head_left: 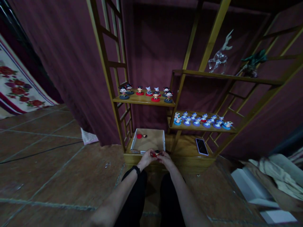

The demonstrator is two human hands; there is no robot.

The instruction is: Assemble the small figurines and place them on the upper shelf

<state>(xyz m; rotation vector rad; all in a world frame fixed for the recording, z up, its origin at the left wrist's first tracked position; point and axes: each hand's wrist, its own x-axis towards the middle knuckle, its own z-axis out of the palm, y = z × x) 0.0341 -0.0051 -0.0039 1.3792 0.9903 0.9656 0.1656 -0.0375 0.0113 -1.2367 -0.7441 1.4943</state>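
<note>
Between my two hands, just in front of the bottom shelf, is a small figurine (157, 152) with a dark head and some red on it. My left hand (148, 157) closes its fingers on one side of it, and my right hand (165, 158) pinches the other side. Just beyond them stands a shallow white-walled cardboard box (151, 142). Inside it another small dark-haired figurine (144, 136) lies beside a round red base (139, 136). A black band (136, 169) circles my left wrist.
Several figurines (155, 96) on round bases stand on the upper left shelf (142, 100). Several bluish ones (196, 121) fill the right shelf (203, 126). A glass deer (219, 60) and a dark green ornament (253, 63) stand higher up. A phone (201, 147) lies at lower right.
</note>
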